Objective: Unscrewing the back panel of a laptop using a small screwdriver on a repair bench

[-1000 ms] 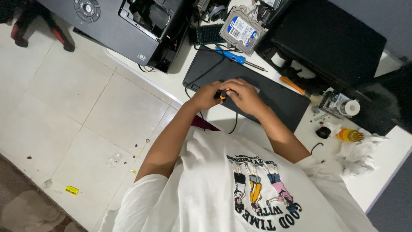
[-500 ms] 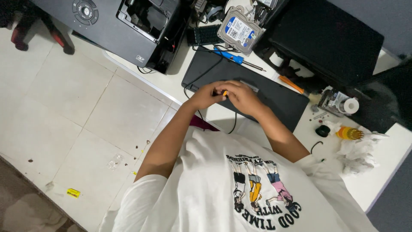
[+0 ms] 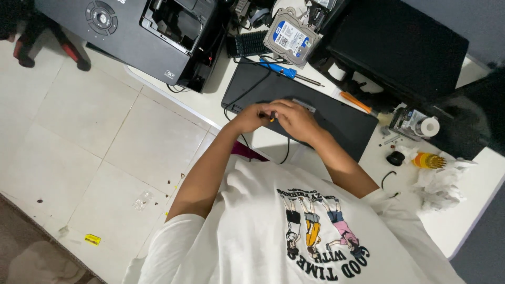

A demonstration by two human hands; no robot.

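Scene: a person in a white printed T-shirt [image 3: 294,236] bends over a white workbench [image 3: 463,221]; a closed black laptop [image 3: 336,113] lies bottom-up under the hands, just right of centre
Left hand: the left hand [image 3: 250,117] rests on the near-left part of the laptop, fingers curled in toward the tool; whether they pinch it or only steady it cannot be told
Right hand: the right hand [image 3: 295,120] is closed around a small orange-handled screwdriver [image 3: 272,117], tip down on the laptop's base
Progress: judged early; the base cover looks still seated on the laptop, and no loosened screws can be made out beside it
Left to do: by the look of it, most of the base remains unopened
Around: a blue-handled screwdriver [image 3: 286,71] and a bare hard drive [image 3: 291,37] lie at the far edge; an orange-handled tool [image 3: 355,102] to the right; a black printer [image 3: 131,37] far left; a yellow bit holder [image 3: 428,160] and crumpled tissue [image 3: 442,184] on the right
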